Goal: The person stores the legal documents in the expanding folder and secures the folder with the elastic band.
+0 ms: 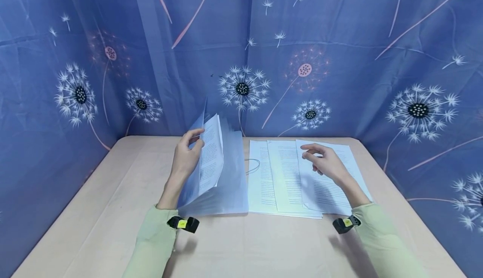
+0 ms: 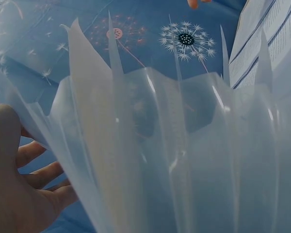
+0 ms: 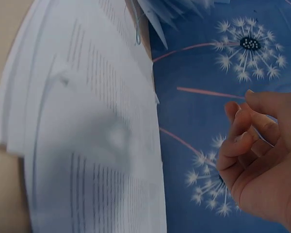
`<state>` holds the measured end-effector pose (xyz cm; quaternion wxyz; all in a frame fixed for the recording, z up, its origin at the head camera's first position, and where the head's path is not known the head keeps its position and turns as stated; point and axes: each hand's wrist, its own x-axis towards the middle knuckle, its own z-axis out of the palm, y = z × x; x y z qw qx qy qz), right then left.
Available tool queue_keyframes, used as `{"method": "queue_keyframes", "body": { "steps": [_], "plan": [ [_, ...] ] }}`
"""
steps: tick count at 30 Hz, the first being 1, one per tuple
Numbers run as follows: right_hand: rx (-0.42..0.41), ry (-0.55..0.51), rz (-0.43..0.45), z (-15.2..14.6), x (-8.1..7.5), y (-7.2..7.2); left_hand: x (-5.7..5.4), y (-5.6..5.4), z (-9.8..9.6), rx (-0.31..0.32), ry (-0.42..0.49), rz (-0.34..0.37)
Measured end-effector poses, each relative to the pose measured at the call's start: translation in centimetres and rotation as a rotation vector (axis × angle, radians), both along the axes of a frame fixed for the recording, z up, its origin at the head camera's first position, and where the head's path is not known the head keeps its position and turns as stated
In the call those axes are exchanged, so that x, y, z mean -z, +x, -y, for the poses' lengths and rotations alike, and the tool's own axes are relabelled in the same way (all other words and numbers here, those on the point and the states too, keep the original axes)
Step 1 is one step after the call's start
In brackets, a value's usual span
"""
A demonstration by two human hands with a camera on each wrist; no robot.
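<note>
A blue translucent folder with clear plastic pockets stands partly fanned open left of centre. My left hand holds its raised left side, thumb on one face and fingers behind, as the left wrist view shows. Printed sheets stand tilted among the clear pockets. My right hand hovers over the rightmost stack of printed paper, fingers loosely bent. Nothing lies between its fingers in the right wrist view, and it is apart from the pages.
More overlapping printed sheets lie flat between the folder and the right stack. A thin cord loop sticks out from the folder's right edge. The beige table ends against a blue dandelion-patterned curtain behind and at both sides.
</note>
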<state>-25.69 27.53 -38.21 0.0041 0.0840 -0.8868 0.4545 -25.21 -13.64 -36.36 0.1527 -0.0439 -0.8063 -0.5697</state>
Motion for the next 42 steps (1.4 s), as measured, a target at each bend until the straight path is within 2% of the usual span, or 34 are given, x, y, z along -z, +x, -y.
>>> {"method": "queue_keyframes", "body": {
  "steps": [11,25,36,42],
  "plan": [
    [0.032,0.061,-0.013,-3.0,1.1,0.6,0.1,0.1,0.2,0.004,0.003,0.0],
    [0.025,0.141,-0.082,-6.1,1.8,1.4,0.1,0.2,0.3,0.001,-0.014,0.015],
    [0.016,0.169,-0.086,-8.9,2.1,1.9,0.1,-0.1,0.0,0.008,-0.001,0.006],
    [0.042,0.196,-0.07,-10.1,2.4,2.3,0.0,-0.2,-0.1,0.005,-0.009,0.002]
  ]
}}
